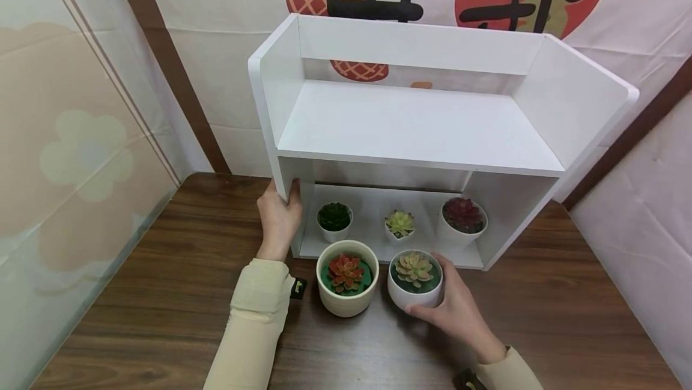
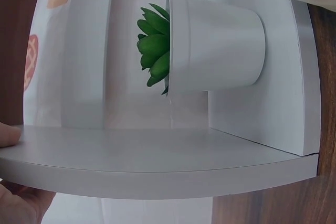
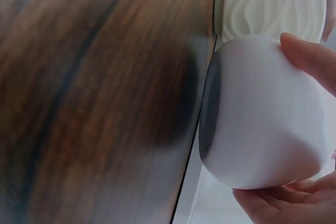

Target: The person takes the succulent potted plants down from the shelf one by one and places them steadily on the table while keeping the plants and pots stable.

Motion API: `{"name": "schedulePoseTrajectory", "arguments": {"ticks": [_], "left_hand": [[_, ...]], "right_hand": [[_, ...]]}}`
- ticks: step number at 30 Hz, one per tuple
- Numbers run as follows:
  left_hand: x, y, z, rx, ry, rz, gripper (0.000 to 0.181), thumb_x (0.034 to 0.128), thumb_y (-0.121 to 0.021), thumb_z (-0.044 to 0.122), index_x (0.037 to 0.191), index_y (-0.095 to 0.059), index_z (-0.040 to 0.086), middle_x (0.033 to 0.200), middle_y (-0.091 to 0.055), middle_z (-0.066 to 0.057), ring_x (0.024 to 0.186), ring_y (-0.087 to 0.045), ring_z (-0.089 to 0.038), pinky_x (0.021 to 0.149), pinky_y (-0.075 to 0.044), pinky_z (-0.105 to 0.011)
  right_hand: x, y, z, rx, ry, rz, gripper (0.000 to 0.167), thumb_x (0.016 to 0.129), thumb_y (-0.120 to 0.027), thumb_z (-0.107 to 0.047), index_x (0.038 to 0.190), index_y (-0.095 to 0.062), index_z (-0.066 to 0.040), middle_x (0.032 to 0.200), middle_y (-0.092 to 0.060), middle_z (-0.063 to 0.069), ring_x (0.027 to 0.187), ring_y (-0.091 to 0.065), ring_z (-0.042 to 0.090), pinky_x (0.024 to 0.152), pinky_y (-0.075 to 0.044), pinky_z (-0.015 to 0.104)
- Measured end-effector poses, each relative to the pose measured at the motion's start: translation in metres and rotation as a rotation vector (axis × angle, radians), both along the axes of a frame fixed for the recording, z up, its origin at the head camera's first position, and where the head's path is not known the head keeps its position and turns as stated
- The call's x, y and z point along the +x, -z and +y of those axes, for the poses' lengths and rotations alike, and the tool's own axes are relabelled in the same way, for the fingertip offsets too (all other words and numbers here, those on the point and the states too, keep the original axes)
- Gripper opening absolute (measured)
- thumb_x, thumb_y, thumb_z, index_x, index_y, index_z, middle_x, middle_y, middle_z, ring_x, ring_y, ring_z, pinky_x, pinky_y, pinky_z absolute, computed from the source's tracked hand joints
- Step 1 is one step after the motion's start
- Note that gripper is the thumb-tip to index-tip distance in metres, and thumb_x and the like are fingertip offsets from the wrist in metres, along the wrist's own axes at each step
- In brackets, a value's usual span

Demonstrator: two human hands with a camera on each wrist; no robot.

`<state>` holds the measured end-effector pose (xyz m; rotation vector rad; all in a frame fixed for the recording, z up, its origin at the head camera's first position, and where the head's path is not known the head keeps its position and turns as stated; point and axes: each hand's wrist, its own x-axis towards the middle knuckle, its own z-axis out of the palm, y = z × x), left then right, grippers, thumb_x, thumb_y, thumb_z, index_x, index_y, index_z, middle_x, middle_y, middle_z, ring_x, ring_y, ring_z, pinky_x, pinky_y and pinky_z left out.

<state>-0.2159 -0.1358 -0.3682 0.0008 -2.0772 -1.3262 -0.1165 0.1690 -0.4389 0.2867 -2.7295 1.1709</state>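
Observation:
In the head view my left hand (image 1: pixel 280 220) grips the left side panel of the white shelf (image 1: pixel 270 107), thumb on one face and fingers on the other. My right hand (image 1: pixel 459 312) holds a round white pot (image 1: pixel 415 294) with a pale pink-green succulent, thumb at the front and fingers round its right side. Just left of it, a cream pot (image 1: pixel 348 306) with a red succulent stands before the shelf's lower board. In the right wrist view the white pot (image 3: pixel 262 114) is pinched between thumb and fingers, beside the ridged cream pot (image 3: pixel 273 3).
On the lower board stand a dark green succulent pot (image 1: pixel 334 232), a small yellow-green one (image 1: pixel 400 234) and a dark red one (image 1: pixel 459 234). The shelf's upper board (image 1: pixel 416 125) spans above them. Brown wooden table (image 1: pixel 162 294) lies around the shelf; printed cloth (image 1: pixel 216 65) hangs behind.

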Motion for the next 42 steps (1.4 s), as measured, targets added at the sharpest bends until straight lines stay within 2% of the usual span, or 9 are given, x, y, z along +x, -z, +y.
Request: {"name": "schedulePoseTrajectory", "arguments": {"ticks": [4, 12, 23, 30, 42], "left_hand": [[-0.0002, -0.0005, 0.0001, 0.0, 0.001, 0.0, 0.029, 0.0937, -0.058, 0.009, 0.115, -0.061, -0.01, 0.112, -0.064, -0.031, 0.104, -0.063, -0.045, 0.085, -0.049, -0.057], [-0.0004, -0.0016, 0.0003, 0.004, -0.007, -0.015, 0.028, 0.0936, -0.058, 0.009, 0.115, -0.061, -0.01, 0.112, -0.065, -0.03, 0.104, -0.063, -0.043, 0.086, -0.049, -0.056], [-0.0008, -0.0003, 0.0004, -0.004, -0.008, -0.002, 0.027, 0.0936, -0.058, 0.009, 0.113, -0.062, -0.01, 0.11, -0.065, -0.031, 0.102, -0.064, -0.045, 0.083, -0.05, -0.057], [-0.0007, 0.0001, 0.0, -0.005, -0.011, 0.005, 0.027, 0.0934, -0.058, 0.009, 0.113, -0.062, -0.009, 0.11, -0.065, -0.031, 0.102, -0.064, -0.043, 0.084, -0.05, -0.057], [-0.0006, 0.0003, 0.0, -0.004, -0.009, -0.003, 0.027, 0.0939, -0.058, 0.009, 0.114, -0.062, -0.009, 0.111, -0.065, -0.029, 0.103, -0.064, -0.043, 0.084, -0.05, -0.057]], "right_hand": [[0.0, 0.0021, 0.0001, 0.0, 0.004, -0.032, 0.104, 0.055, -0.094, -0.025, 0.138, -0.036, 0.001, 0.129, -0.054, 0.02, 0.118, -0.054, 0.032, 0.098, -0.042, 0.05], [-0.0002, 0.0026, 0.0005, -0.001, 0.001, -0.043, 0.104, 0.055, -0.093, -0.025, 0.138, -0.036, 0.0, 0.129, -0.054, 0.019, 0.118, -0.054, 0.031, 0.098, -0.042, 0.05], [0.0005, 0.004, 0.0015, 0.006, 0.005, -0.087, 0.106, 0.056, -0.094, -0.029, 0.138, -0.033, 0.001, 0.13, -0.053, 0.022, 0.12, -0.053, 0.034, 0.098, -0.041, 0.052], [0.0015, 0.0087, 0.0031, 0.013, -0.016, -0.067, 0.107, 0.055, -0.094, -0.024, 0.138, -0.032, 0.002, 0.132, -0.052, 0.022, 0.122, -0.052, 0.034, 0.099, -0.041, 0.053], [0.0022, 0.01, 0.0035, 0.022, -0.018, -0.08, 0.108, 0.055, -0.094, -0.025, 0.139, -0.031, 0.001, 0.134, -0.05, 0.022, 0.124, -0.05, 0.036, 0.1, -0.04, 0.054]]}}
